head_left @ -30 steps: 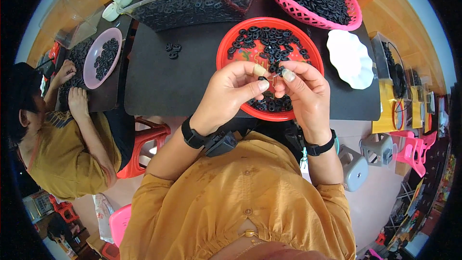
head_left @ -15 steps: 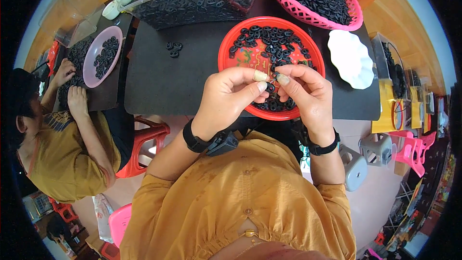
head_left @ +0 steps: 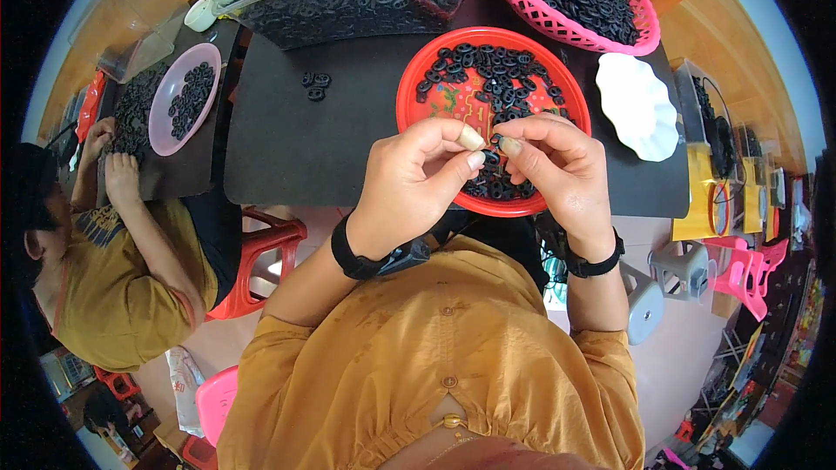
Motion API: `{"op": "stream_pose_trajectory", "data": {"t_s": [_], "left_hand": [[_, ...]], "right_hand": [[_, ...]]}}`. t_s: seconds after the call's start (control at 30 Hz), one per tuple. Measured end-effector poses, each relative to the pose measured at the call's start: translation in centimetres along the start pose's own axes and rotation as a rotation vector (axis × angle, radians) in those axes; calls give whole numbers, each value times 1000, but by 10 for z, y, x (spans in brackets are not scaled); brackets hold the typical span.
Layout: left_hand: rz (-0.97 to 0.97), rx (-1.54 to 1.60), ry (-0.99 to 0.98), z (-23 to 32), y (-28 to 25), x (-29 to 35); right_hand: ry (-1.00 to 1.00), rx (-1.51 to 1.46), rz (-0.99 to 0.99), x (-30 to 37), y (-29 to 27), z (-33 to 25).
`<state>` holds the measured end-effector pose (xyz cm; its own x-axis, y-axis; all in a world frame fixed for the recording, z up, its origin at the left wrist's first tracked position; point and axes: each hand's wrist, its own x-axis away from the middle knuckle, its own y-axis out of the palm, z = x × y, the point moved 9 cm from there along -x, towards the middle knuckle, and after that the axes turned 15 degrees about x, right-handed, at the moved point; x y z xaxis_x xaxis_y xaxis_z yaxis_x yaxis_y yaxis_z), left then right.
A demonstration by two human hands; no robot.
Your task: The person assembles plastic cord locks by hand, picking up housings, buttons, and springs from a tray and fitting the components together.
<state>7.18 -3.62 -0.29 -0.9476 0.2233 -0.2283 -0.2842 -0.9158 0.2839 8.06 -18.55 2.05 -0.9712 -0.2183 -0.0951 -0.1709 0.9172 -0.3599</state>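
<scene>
Head view: my left hand (head_left: 409,178) and right hand (head_left: 557,165) meet over the near rim of the red plate (head_left: 409,100), thumb and forefinger of each pinched together on one small black ring (head_left: 493,141) held between them. By my judgement the work is far from finished: the red plate holds many loose black rings, the pink basket (head_left: 644,30) at far right and the clear bin (head_left: 261,9) beyond are full, and the white dish (head_left: 640,104) at right is bare.
</scene>
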Motion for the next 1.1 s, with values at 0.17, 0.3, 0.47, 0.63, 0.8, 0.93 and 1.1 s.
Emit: {"op": "stream_pose_trajectory", "data": {"t_s": [0.17, 0.3, 0.47, 0.63, 0.8, 0.93, 1.1], "left_hand": [[7, 17, 27, 3, 2, -1], [1, 9, 46, 2, 1, -2], [18, 17, 34, 0, 1, -2], [22, 9, 28, 0, 1, -1], [-20, -18, 13, -1, 4, -1], [44, 49, 31, -4, 1, -1], [83, 213, -11, -9, 1, 0]], "right_hand": [[-2, 78, -46, -2, 0, -6], [3, 68, -67, -2, -2, -4], [6, 80, -66, -2, -3, -4], [19, 70, -70, -1, -1, -3], [18, 63, -63, 0, 0, -1], [-8, 75, -87, -1, 4, -3], [-9, 54, -56, 0, 5, 1]]}}
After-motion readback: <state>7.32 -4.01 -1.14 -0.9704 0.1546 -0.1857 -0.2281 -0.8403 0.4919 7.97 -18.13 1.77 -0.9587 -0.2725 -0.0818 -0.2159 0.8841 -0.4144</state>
